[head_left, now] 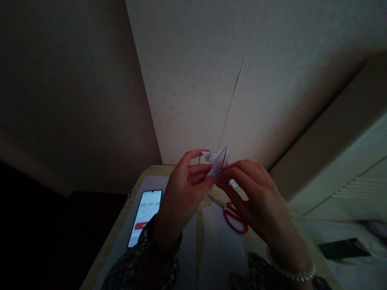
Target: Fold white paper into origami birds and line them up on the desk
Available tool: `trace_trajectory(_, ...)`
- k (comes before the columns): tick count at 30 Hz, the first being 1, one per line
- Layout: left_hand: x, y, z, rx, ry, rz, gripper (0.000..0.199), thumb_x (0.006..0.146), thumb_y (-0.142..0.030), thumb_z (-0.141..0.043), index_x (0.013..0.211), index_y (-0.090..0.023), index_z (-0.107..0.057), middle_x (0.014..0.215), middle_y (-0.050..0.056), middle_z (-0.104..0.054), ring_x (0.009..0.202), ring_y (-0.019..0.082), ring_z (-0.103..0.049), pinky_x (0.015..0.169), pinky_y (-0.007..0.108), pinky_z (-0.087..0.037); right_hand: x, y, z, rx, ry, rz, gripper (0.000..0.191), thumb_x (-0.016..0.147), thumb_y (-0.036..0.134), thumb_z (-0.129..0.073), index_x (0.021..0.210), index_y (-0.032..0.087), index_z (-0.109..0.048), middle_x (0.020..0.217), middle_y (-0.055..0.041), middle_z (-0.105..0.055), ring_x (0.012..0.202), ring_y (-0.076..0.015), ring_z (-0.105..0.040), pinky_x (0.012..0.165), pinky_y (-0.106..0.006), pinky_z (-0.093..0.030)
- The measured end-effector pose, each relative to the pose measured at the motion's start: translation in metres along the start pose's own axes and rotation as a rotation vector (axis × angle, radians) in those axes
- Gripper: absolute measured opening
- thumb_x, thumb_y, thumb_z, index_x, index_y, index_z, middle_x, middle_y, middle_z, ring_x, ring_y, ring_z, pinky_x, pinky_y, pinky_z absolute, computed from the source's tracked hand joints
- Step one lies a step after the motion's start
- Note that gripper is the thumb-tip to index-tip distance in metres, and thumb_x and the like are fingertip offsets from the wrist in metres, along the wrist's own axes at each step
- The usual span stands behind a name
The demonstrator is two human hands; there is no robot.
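Note:
A small folded white paper figure [218, 162] with pointed tips is held up above the far part of the table. My left hand [188, 187] grips it from the left, thumb at its base and fingers curled behind. From the right, my right hand [252, 189] pinches its lower right edge between thumb and fingers. Just below the hands lie scissors with red handles [237, 219], their blades pointing up and left, partly on a white sheet of paper [222, 245]. The exact folds beneath my fingertips are hidden.
A phone [146, 217] with a lit timer screen lies left of my left wrist, on another white sheet [121, 249]. The wooden table [198, 229] ends at a pale wall [193, 100]. Small paper scraps [234, 184] lie behind my right hand. A dark green flat object [344, 248] is at the right.

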State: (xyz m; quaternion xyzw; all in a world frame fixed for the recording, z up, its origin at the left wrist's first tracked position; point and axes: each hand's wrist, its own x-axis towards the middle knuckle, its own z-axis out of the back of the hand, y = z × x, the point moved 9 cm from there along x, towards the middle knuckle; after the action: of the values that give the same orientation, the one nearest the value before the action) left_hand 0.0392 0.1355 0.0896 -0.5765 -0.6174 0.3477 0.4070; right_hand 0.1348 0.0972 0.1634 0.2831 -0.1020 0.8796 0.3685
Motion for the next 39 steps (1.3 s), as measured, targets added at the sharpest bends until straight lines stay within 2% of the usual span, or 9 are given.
trace_trajectory(5,0.000,-0.001,-0.002,-0.071,0.028,0.022,0.045,0.066,-0.012,-0.075,0.105,-0.021,-0.055,0.085,0.002,-0.074,0.080,0.017,-0.072,0.073,0.024,-0.056,-0.001,-0.003,0.000,0.047,-0.012,-0.017,0.002,0.087,0.017,-0.056,0.086,0.018,-0.058,0.085,-0.0060,-0.063,0.081,-0.0203,-0.056,0.071,-0.034,-0.045)
trace_trajectory(9,-0.005,-0.004,-0.009,-0.107,0.124,0.039,0.050,0.065,-0.011,-0.076,0.110,-0.020,-0.055,0.096,0.004,-0.074,0.091,0.018,-0.070,0.079,0.024,-0.054,-0.003,-0.003,0.008,0.043,-0.098,-0.013,0.002,0.087,0.018,-0.057,0.089,0.018,-0.057,0.086,-0.0055,-0.063,0.082,-0.0200,-0.056,0.072,-0.034,-0.045)
trace_trajectory(14,-0.012,-0.008,-0.019,-0.120,0.239,0.033,0.051,0.070,-0.008,-0.072,0.116,-0.019,-0.055,0.114,0.007,-0.069,0.101,0.020,-0.066,0.079,0.021,-0.052,-0.004,-0.002,0.016,0.011,-0.194,-0.020,0.005,0.086,0.018,-0.059,0.091,0.020,-0.057,0.088,-0.0056,-0.063,0.085,-0.0208,-0.058,0.073,-0.035,-0.046)
trace_trajectory(19,-0.009,-0.011,-0.015,-0.116,0.183,-0.012,0.038,0.075,-0.008,-0.067,0.111,-0.018,-0.061,0.113,0.005,-0.070,0.107,0.018,-0.063,0.088,0.021,-0.049,-0.004,-0.001,0.017,0.002,-0.245,-0.014,0.006,0.085,0.016,-0.061,0.089,0.019,-0.059,0.088,-0.0060,-0.063,0.084,-0.0198,-0.058,0.072,-0.035,-0.046)
trace_trajectory(26,-0.007,-0.013,-0.015,-0.051,0.184,-0.091,0.029,0.081,-0.015,-0.064,0.109,-0.018,-0.064,0.114,0.004,-0.070,0.105,0.016,-0.064,0.088,0.021,-0.050,-0.006,-0.001,0.022,-0.014,-0.299,-0.007,0.006,0.083,0.014,-0.063,0.088,0.017,-0.061,0.088,-0.0059,-0.062,0.083,-0.0190,-0.057,0.070,-0.035,-0.046)
trace_trajectory(34,-0.007,-0.012,-0.013,-0.068,0.147,-0.088,0.023,0.084,-0.016,-0.061,0.108,-0.017,-0.063,0.101,0.002,-0.074,0.088,0.012,-0.069,0.081,0.018,-0.050,-0.004,-0.001,0.018,-0.034,-0.272,-0.007,0.014,0.081,0.023,-0.067,0.091,0.014,-0.062,0.092,-0.0078,-0.059,0.087,-0.0208,-0.054,0.075,-0.037,-0.044)
trace_trajectory(39,-0.006,-0.010,-0.012,-0.052,0.120,-0.085,0.023,0.084,-0.019,-0.062,0.107,-0.016,-0.062,0.101,0.005,-0.074,0.093,0.015,-0.068,0.082,0.021,-0.050,-0.004,-0.002,0.018,-0.057,-0.264,-0.027,0.015,0.081,0.024,-0.067,0.091,0.014,-0.060,0.092,-0.0082,-0.058,0.088,-0.0215,-0.053,0.076,-0.037,-0.043)
